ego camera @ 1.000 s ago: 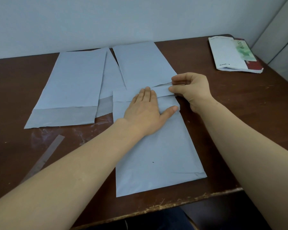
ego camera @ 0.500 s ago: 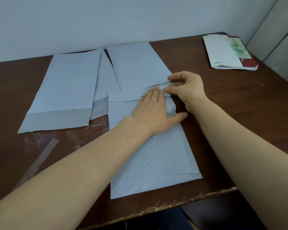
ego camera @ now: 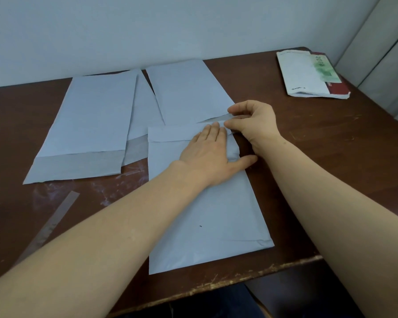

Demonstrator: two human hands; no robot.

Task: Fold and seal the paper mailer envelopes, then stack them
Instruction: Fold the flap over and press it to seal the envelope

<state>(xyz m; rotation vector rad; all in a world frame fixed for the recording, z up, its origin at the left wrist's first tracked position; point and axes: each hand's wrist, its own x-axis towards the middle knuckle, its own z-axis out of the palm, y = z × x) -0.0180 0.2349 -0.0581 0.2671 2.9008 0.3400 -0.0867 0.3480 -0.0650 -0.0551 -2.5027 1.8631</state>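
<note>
A grey-white paper mailer lies lengthwise in front of me, its flap folded over at the far end. My left hand lies flat on the mailer just below the flap, fingers straight, pressing it down. My right hand pinches a thin strip at the flap's right end between thumb and fingers. Another mailer lies just beyond, partly under the flap. Two overlapping mailers lie to the left with their flaps open toward me.
A loose clear strip lies on the brown table at the near left. A white and red packet sits at the far right corner. The table's worn front edge runs close to me. A wall stands behind.
My left hand has slid to the right along the flap toward my right hand. My right hand still pinches at the flap's right end. The view has shifted slightly.
</note>
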